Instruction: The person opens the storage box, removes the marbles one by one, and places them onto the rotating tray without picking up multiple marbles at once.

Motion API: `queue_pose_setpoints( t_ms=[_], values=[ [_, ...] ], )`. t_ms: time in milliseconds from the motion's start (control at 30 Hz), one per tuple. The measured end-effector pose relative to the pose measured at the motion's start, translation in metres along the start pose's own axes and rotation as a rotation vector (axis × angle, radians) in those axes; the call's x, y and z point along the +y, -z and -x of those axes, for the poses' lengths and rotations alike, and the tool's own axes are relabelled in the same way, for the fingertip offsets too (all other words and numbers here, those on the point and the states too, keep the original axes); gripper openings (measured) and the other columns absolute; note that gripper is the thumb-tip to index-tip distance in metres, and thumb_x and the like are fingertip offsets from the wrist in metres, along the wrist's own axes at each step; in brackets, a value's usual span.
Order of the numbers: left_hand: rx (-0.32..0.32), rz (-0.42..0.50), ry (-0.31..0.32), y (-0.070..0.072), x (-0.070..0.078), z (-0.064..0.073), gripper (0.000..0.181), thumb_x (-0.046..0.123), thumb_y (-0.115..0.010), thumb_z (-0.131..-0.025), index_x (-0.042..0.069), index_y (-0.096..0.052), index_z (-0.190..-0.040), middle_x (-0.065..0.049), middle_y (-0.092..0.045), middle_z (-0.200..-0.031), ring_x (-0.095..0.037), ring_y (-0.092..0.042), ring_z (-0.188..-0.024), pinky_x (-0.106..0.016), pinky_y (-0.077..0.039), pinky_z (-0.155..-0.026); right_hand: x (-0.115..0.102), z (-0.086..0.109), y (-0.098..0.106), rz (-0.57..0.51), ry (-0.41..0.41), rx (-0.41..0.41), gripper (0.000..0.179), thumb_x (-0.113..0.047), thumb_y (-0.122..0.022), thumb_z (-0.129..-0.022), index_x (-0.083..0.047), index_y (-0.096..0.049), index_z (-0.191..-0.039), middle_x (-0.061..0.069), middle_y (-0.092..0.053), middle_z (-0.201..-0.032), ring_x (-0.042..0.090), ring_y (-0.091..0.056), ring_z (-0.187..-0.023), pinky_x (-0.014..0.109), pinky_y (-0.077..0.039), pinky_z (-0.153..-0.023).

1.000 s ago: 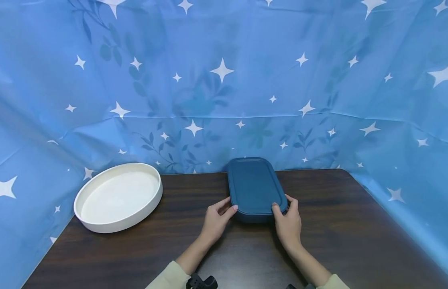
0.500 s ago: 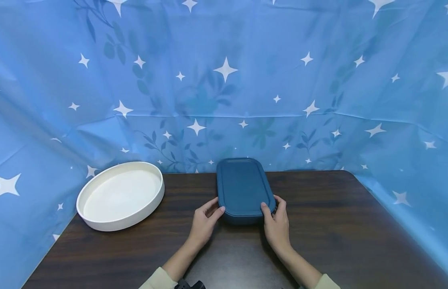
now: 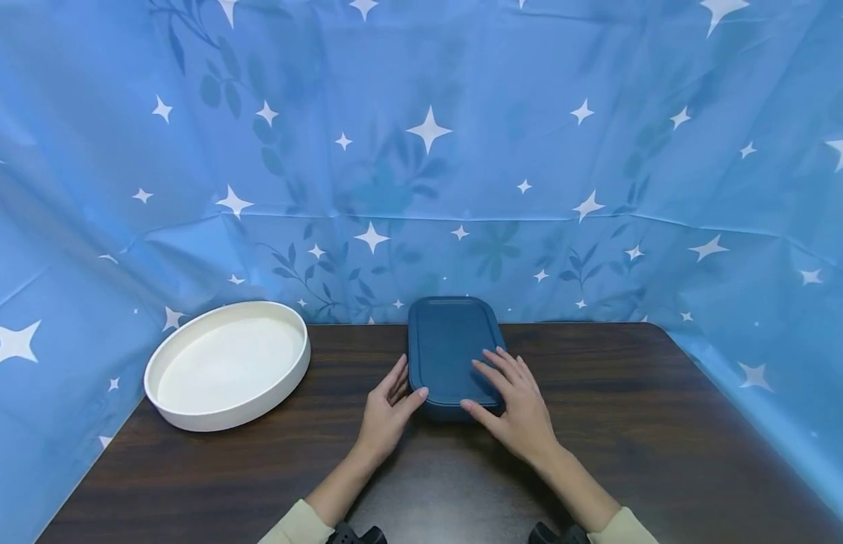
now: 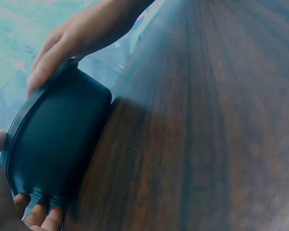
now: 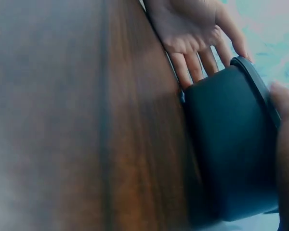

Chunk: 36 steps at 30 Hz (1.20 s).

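A dark blue rectangular lunch box [image 3: 443,344] with its lid on lies flat on the table, toward the back edge. At its near left corner my left hand [image 3: 382,421] holds the box, thumb at the lid's rim and fingers along the side wall. My right hand [image 3: 523,412] is over the near right part of the lid, its fingers spread and fairly straight; whether the fingertips touch the lid I cannot tell. The left wrist view shows the near wall of the lunch box [image 4: 62,130] standing on the wood, and the right wrist view shows the left hand [image 5: 197,38] against its side.
A round white shallow tray [image 3: 231,363] stands on the left of the dark wooden table [image 3: 340,483]. Behind the table hangs a blue cloth [image 3: 367,166] with white stars, which also runs along both sides.
The right hand has let go of the near right corner and spread its fingers over the lid. The lunch box has turned slightly straighter. The left hand keeps its place at the corner.
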<state>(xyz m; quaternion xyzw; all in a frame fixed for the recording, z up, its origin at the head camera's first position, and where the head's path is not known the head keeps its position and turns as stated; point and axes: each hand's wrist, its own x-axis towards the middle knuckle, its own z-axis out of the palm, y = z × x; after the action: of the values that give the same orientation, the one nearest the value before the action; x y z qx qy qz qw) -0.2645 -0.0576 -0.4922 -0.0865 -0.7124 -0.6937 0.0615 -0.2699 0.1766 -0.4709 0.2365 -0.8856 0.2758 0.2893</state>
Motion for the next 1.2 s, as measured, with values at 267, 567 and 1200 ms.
queue_pose_setpoints(
  t_ms=[267,567,1200],
  values=[
    [0.007,-0.055,-0.028,-0.001,0.001,0.002,0.068,0.028,-0.069,-0.095,0.015,-0.040,-0.156,-0.011,-0.045,-0.158,-0.029,-0.048,-0.143,-0.051,-0.039,-0.115,-0.004,-0.007,0.001,0.206,0.212,-0.162,0.065,-0.059,-0.067,-0.086,-0.025,-0.061,-0.142,0.003,-0.059,-0.148,0.030,-0.051,-0.140,0.061,-0.034,-0.115],
    [-0.021,-0.054,-0.036,-0.002,-0.001,-0.001,0.061,0.033,-0.059,-0.101,0.013,-0.040,-0.156,-0.014,-0.044,-0.158,-0.029,-0.046,-0.144,-0.046,-0.041,-0.113,-0.008,-0.005,0.001,0.139,0.209,-0.115,0.051,-0.047,-0.075,-0.082,-0.028,-0.071,-0.129,0.003,-0.064,-0.141,0.033,-0.055,-0.136,0.066,-0.031,-0.113],
    [-0.004,-0.002,0.000,0.001,-0.001,-0.001,0.055,0.028,-0.054,-0.104,0.010,-0.042,-0.154,-0.017,-0.048,-0.155,-0.031,-0.049,-0.141,-0.038,-0.050,-0.105,-0.009,-0.006,-0.005,-0.112,0.209,-0.063,0.032,-0.029,-0.081,-0.080,-0.024,-0.080,-0.112,-0.006,-0.076,-0.118,0.028,-0.064,-0.124,0.070,-0.026,-0.110]
  ],
)
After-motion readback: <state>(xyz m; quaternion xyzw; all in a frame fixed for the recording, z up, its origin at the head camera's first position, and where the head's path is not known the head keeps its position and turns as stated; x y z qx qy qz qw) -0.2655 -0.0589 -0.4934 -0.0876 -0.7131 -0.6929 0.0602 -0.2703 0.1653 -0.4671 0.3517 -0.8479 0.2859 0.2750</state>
